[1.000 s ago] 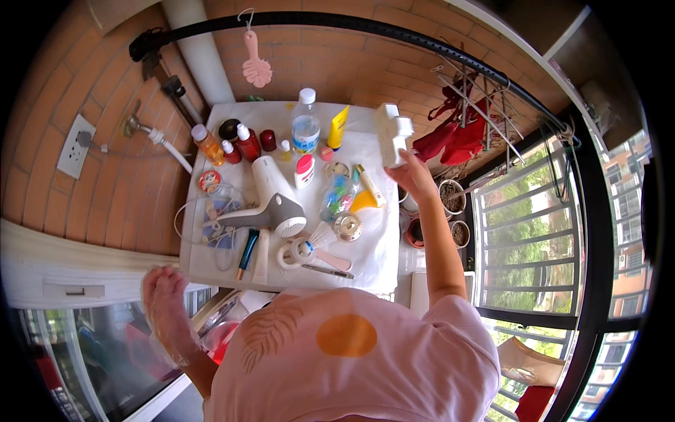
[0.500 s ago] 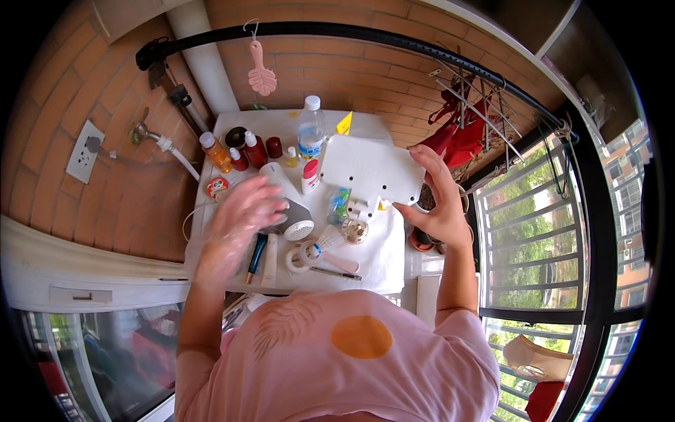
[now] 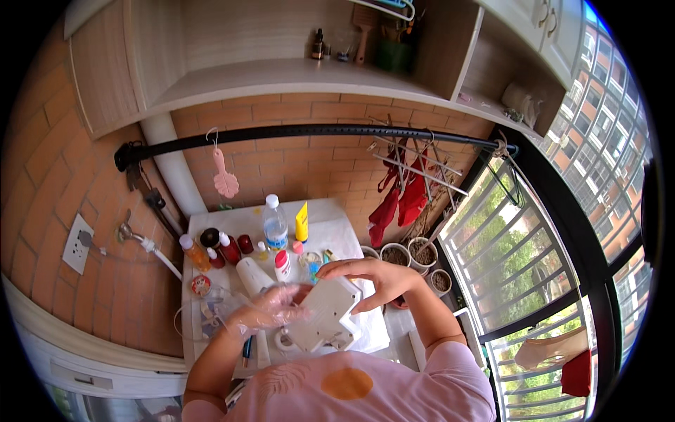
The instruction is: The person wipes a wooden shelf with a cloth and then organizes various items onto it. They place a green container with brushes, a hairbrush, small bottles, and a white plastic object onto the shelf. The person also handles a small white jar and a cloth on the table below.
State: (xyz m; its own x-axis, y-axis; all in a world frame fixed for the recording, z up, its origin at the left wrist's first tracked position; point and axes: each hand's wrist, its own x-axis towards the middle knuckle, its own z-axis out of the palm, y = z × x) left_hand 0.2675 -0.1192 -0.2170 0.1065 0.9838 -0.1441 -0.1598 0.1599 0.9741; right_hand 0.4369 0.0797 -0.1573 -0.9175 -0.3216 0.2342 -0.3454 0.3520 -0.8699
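Observation:
Between my hands, close to my chest, a white plastic panel with small dark holes and a notched edge is tilted up. My right hand grips its upper right side, thumb on the edge and fingers over the top. My left hand, in a clear film-like glove, curls its fingers at the panel's left side. Just beyond my left hand lies a white cylindrical device. A white bottle with a red cap stands past the panel. The panel hides some small items under it.
A water bottle, a yellow tube, an orange bottle and red bottles stand toward the table's back. Potted plants sit to the right. A black rail with hanging red cloth crosses above.
The head view has tilted upward, showing the shelf. The panel has come nearer my body and turned on a slant. My left hand, apart from the panel before, is now at its side.

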